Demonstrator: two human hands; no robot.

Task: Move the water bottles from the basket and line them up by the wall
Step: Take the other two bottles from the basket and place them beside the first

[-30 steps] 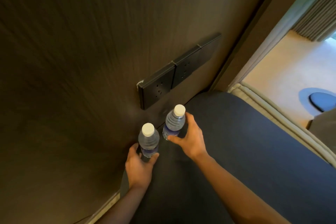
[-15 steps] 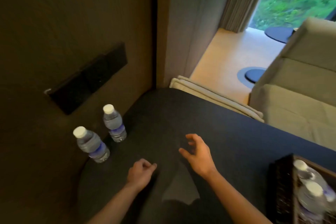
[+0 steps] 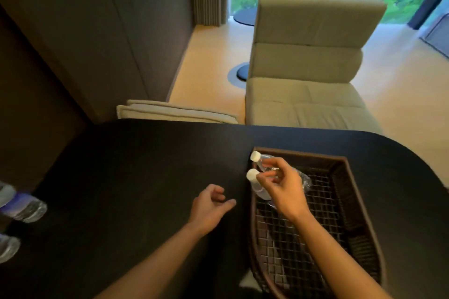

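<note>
Two clear water bottles with white caps lie in the dark woven basket (image 3: 349,177) on the right of the black table (image 3: 136,167): the far bottle (image 3: 256,156) and the near bottle (image 3: 260,190). My right hand (image 3: 281,187) hovers over their necks, thumb by the near cap and fingers spread across both; no firm grasp shows. My left hand (image 3: 210,204) hangs loosely curled and empty just left of the basket. Two more bottles stand at the left edge by the dark wall, one farther (image 3: 23,206), one nearer (image 3: 7,247), both cut off by the frame.
A beige armchair (image 3: 308,60) stands beyond the table's far edge, with a folded cream cushion (image 3: 175,111) to its left. The table's right end is rounded. A window with greenery lies behind.
My view swung right, from the wall to the basket. Both hands let go of the two bottles by the wall; my right hand has reached the bottles in the basket.
</note>
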